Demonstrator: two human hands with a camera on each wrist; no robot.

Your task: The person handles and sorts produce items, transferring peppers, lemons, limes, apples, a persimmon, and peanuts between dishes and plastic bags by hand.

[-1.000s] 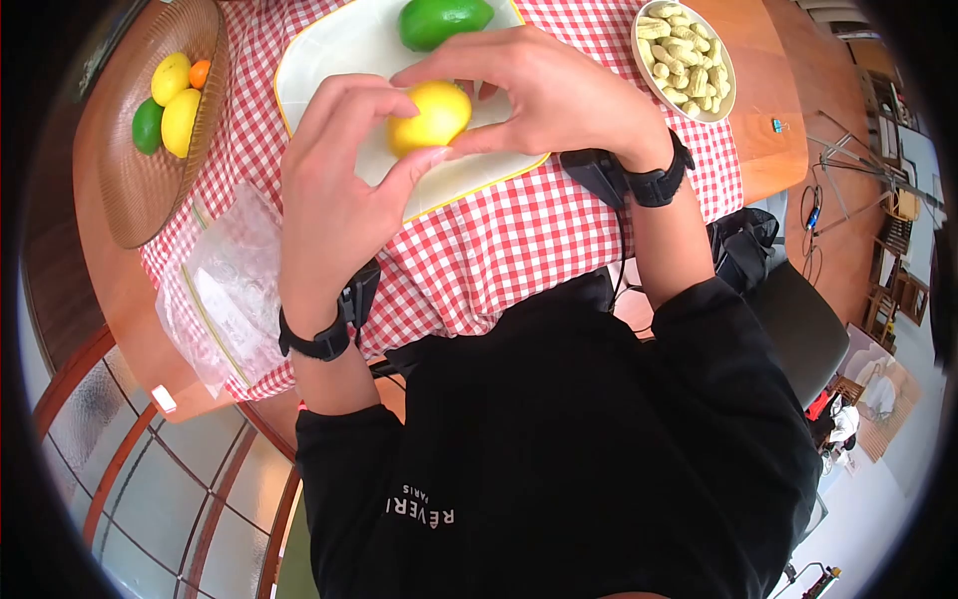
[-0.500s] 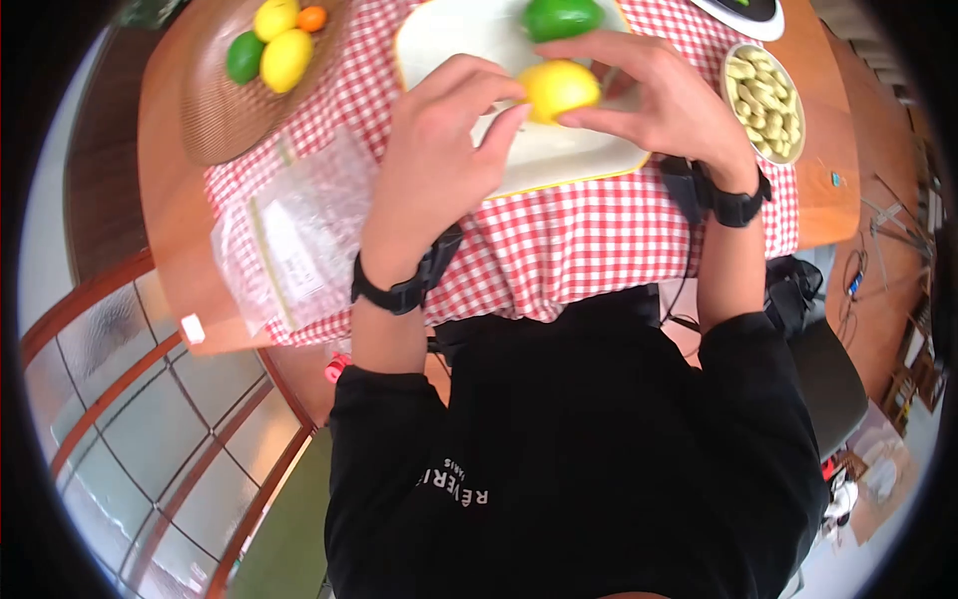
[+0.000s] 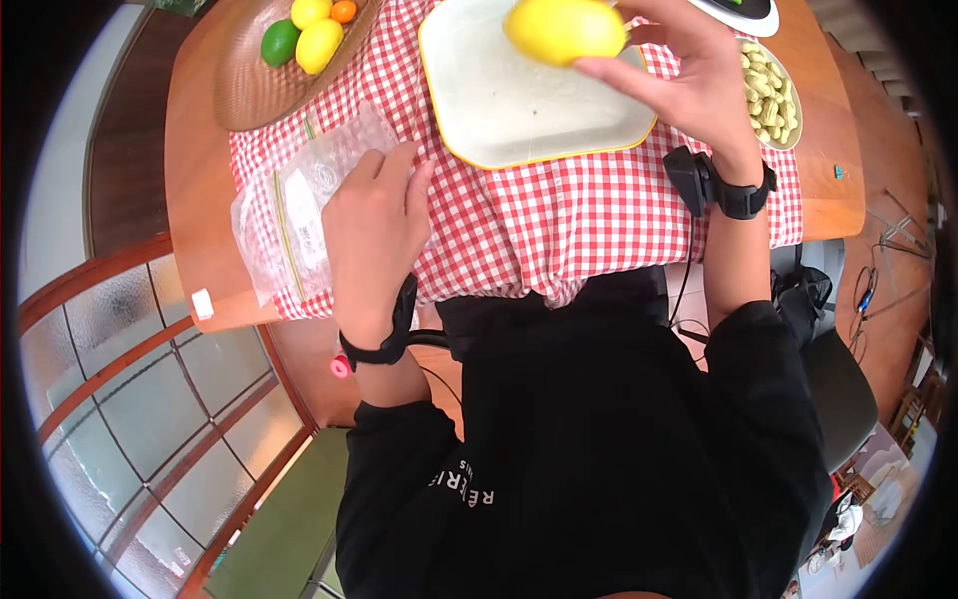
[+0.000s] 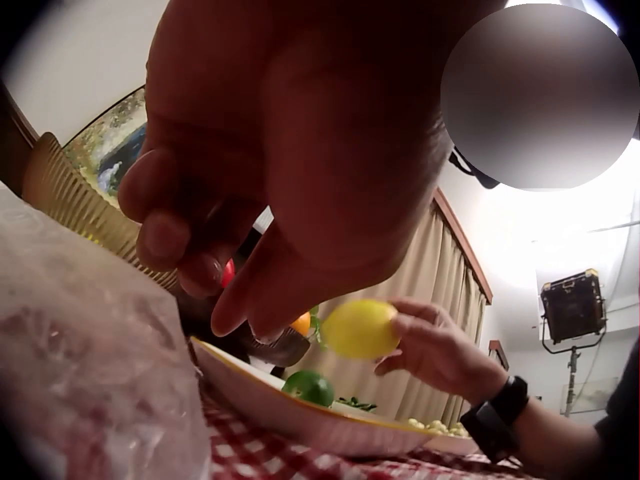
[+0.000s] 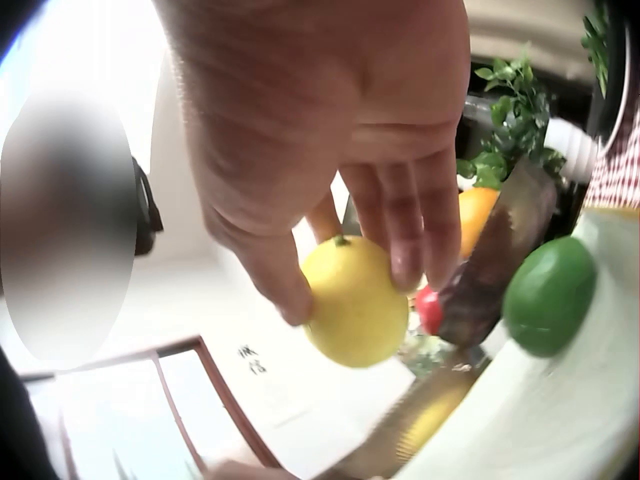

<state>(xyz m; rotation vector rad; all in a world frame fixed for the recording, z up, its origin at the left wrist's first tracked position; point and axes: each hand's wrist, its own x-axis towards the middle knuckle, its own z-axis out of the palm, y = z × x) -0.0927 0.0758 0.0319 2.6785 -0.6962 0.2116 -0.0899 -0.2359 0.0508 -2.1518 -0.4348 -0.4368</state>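
Note:
My right hand (image 3: 699, 85) pinches a yellow lemon (image 3: 564, 28) between thumb and fingers, held up above a white tray (image 3: 539, 120) with a yellow rim. In the right wrist view the lemon (image 5: 356, 305) hangs from the fingertips, stem end toward the palm. A smooth green fruit like a lime (image 5: 550, 297) lies in the tray. My left hand (image 3: 374, 235) holds nothing, its fingers loosely bent, beside a clear plastic bag (image 3: 264, 225) on the checked cloth. In the left wrist view those fingers (image 4: 165, 235) hang above the bag.
An amber ribbed bowl (image 3: 249, 95) with lemons, a green fruit and a small orange one stands back left. A bowl of peanuts (image 3: 766, 100) is at the right. The red checked cloth (image 3: 499, 225) covers the table's middle, and a leafy plant (image 5: 510, 110) stands behind.
My left hand has come off the lemon and drawn back left toward the bag. The right hand keeps the lemon and has raised it. The head view has shifted.

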